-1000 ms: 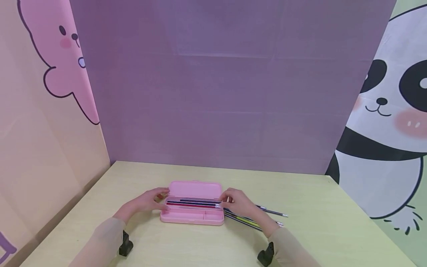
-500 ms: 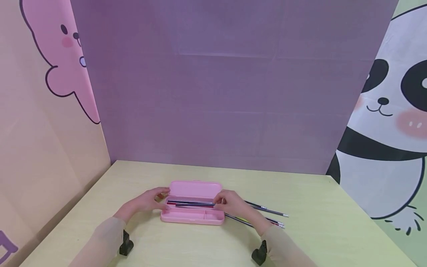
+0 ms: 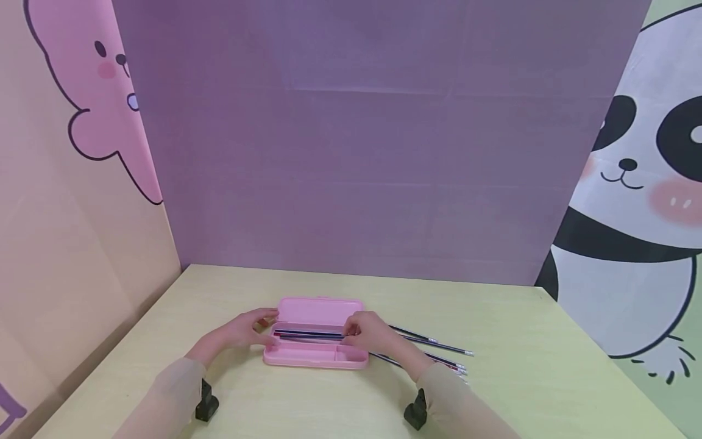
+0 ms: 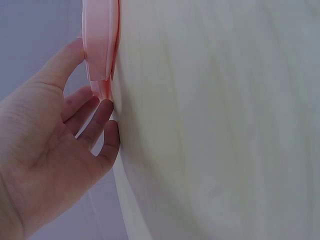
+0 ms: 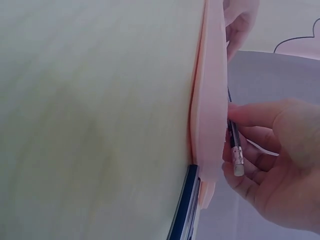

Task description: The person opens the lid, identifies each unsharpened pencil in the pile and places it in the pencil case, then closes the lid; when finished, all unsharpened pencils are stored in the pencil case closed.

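An opened pink pencil case point(image 3: 301, 355) lies on the table, its lid point(image 3: 320, 311) folded back. Several dark pencils point(image 3: 307, 333) and a red one lie lengthwise in its long compartment. My left hand point(image 3: 241, 329) holds the case's left end; in the left wrist view the thumb touches the case and the curled fingers point(image 4: 102, 120) lie by the lid. Over the right part of the case, my right hand point(image 3: 370, 332) pinches a dark pencil point(image 5: 235, 145) between thumb and fingers. Its white eraser end shows in the right wrist view, while the hand hides part of it in the head view.
More dark pencils point(image 3: 446, 347) with white eraser ends lie on the table point(image 3: 247, 402) to the right of the case, partly under the right forearm. A purple backdrop point(image 3: 351, 152) stands behind the table, and patterned walls flank it.
My right hand has moved left over the case with the pencil, and its forearm now covers other parts of the loose pencils. My left hand stays at the case's left end.
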The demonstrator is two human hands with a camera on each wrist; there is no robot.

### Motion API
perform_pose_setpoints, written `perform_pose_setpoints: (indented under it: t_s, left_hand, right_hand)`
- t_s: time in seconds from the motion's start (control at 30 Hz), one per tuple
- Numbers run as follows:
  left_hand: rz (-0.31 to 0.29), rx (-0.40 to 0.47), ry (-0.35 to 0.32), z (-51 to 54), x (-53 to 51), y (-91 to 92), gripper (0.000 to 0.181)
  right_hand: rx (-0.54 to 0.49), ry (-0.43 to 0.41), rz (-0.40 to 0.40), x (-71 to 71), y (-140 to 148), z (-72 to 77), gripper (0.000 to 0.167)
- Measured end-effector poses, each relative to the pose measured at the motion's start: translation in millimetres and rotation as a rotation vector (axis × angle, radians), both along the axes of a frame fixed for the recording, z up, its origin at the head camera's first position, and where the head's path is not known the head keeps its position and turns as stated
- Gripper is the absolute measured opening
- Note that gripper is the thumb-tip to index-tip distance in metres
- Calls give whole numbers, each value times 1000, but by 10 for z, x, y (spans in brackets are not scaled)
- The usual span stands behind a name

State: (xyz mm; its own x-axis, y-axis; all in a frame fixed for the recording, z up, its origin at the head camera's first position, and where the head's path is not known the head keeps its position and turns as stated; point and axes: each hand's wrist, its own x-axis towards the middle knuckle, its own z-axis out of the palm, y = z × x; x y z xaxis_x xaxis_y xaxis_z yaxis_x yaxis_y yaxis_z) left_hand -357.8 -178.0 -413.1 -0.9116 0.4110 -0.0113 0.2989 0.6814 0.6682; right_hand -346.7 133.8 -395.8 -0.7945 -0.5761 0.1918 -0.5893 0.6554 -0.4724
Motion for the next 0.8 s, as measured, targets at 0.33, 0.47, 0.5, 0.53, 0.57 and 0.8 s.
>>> perform_pose_setpoints:
  t_s: [0.33,0.47,0.5,0.53,0.57,0.8]
  left_hand:
    - [9,-2,-2,-15,-24,-5,75]
    - [4,4,-2,-9,-13,-7,74]
    - [0,3,0,-6,-8,-8,74]
    - [-2,6,1,-1,-2,-7,74]
    - [-4,11,0,5,6,-7,73]
    - [-24,17,0,15,23,-18,72]
  right_hand:
    - [7,-58,-30,-31,-55,-6,6]
    - [4,-50,-17,-53,-77,-23,7]
    - [2,-48,-15,-59,-83,-25,7]
    - [0,-49,-13,-63,-90,-30,7]
    - [-1,-49,-14,-66,-96,-33,7]
    - [-2,-49,-16,-97,-138,-59,8]
